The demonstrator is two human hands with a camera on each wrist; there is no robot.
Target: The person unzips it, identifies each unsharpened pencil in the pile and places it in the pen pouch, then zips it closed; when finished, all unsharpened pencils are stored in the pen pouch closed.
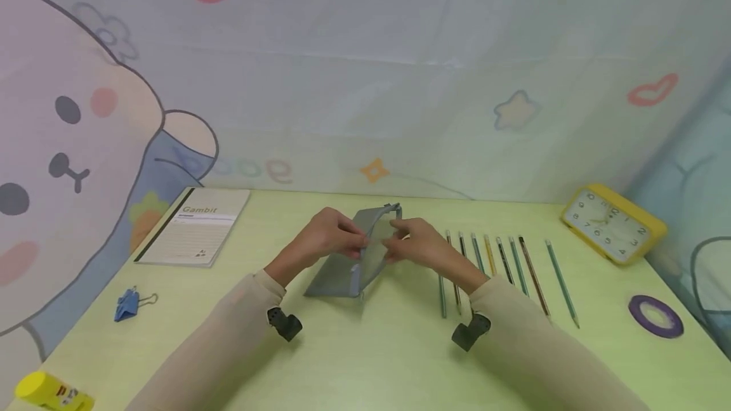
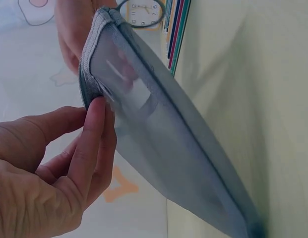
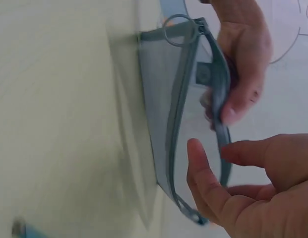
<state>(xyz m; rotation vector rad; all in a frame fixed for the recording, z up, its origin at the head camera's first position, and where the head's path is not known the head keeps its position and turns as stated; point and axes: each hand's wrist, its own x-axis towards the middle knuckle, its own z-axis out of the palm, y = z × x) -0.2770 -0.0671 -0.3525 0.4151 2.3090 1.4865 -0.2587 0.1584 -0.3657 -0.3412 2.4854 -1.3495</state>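
Several fingers of the left hand (image 1: pixel 328 233) pinch a grey mesh pouch (image 1: pixel 337 274) between both hands; the right hand (image 1: pixel 421 245), fingers parted, is at its mouth, contact hard to tell. Pencils (image 1: pixel 533 271) lie right of the hands, a notebook (image 1: pixel 194 227) left.

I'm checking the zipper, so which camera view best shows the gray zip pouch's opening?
The right wrist view: it looks toward the opening of the gray zip pouch, its edges clearly apart. The head view shows the opening smaller, partly covered by the right hand. The left wrist view shows mainly the pouch's see-through side.
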